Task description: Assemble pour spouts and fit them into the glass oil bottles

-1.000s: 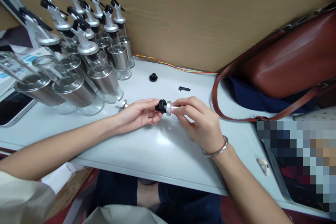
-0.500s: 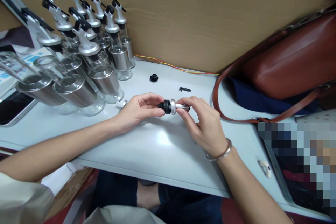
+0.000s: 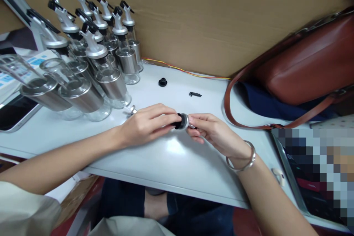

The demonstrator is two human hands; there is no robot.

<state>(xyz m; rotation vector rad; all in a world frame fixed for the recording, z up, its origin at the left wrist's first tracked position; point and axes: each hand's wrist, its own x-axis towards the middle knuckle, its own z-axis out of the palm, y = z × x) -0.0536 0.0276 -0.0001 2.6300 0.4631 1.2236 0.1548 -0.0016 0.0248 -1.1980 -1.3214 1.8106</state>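
Observation:
Between my two hands, just above the table, is a bottle pourer spout (image 3: 184, 121) with a silver collar and a black rubber stopper. My left hand (image 3: 151, 123) closes over the black stopper end, its fingers hiding part of it. On the other side my right hand (image 3: 212, 129) pinches the silver spout end, most of which its fingers cover. A loose black stopper (image 3: 163, 82) and a small black lever piece (image 3: 195, 94) lie on the table beyond my hands. Behind my left hand, another silver spout piece (image 3: 132, 111) lies partly hidden.
Several glass bottles with steel sleeves (image 3: 112, 84) crowd the left, most topped with pourers. A phone (image 3: 19, 112) lies beside them. At right are a brown leather bag (image 3: 312, 59), an earbud (image 3: 278, 176) and a dark tray (image 3: 290, 169). A cardboard wall (image 3: 207, 25) stands behind.
My left hand has rolled over the black stopper, its back now facing up. My right hand has turned and shifted slightly down and right. The pourer's collar has tilted.

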